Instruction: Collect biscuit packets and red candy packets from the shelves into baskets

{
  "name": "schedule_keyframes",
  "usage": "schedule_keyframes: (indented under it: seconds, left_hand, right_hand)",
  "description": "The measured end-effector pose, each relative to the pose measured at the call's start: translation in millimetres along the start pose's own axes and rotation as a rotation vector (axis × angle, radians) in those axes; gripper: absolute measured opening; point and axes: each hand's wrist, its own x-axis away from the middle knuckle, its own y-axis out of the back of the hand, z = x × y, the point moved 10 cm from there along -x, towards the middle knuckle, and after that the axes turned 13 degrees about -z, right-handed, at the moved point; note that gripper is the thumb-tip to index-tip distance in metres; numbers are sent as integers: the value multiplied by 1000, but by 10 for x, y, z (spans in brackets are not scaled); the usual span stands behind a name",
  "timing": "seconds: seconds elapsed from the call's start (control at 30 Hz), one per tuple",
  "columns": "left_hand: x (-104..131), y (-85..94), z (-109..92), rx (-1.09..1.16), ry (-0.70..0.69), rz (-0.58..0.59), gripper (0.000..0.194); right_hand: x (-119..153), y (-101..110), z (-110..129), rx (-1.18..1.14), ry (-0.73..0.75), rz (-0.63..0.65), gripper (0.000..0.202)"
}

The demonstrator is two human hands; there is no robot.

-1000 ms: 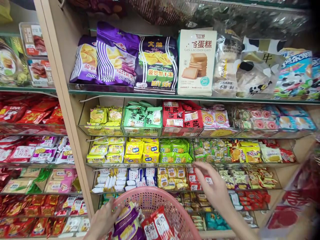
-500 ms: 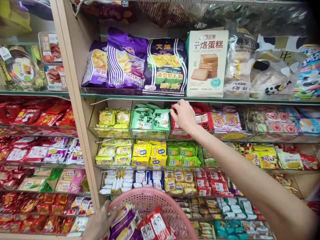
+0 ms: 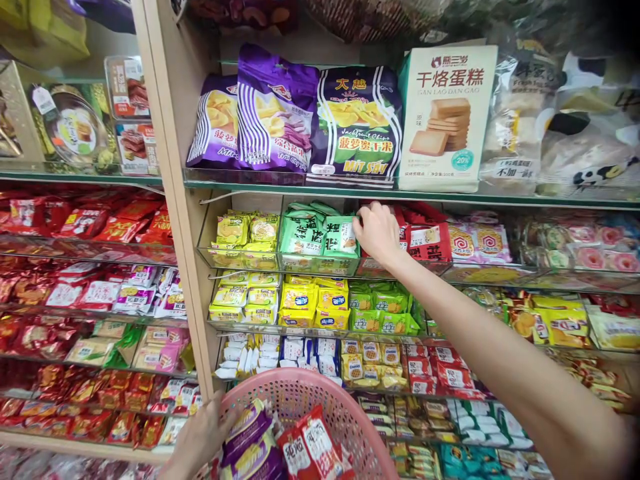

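My left hand is wrapped round the left rim of a pink plastic basket. Inside the basket lie purple packets and red-and-white packets. My right hand reaches into the upper small-snack shelf, its fingers curled down at the edge between the green packets and the red packets. What its fingertips touch or hold is hidden by the hand.
Above stands a glass shelf with large purple bags and a cake box. Yellow and green packets fill lower trays. A wooden upright divides off a left rack of red packets.
The view has shifted left, so the shelves sit further right in it. My right hand remains at the red packets, a little nearer the green ones. My left hand still holds the basket.
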Motion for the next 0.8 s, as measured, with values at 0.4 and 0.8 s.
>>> schedule_keyframes:
  seconds: [0.4, 0.8]
  left_hand:
    - [-62, 68, 82, 27, -19, -29, 52]
    - [-114, 105, -63, -39, -66, -25, 53]
  right_hand:
    - [-19, 38, -135, -142, -192, -79, 13]
    - [65, 411, -102, -260, -173, -237, 26]
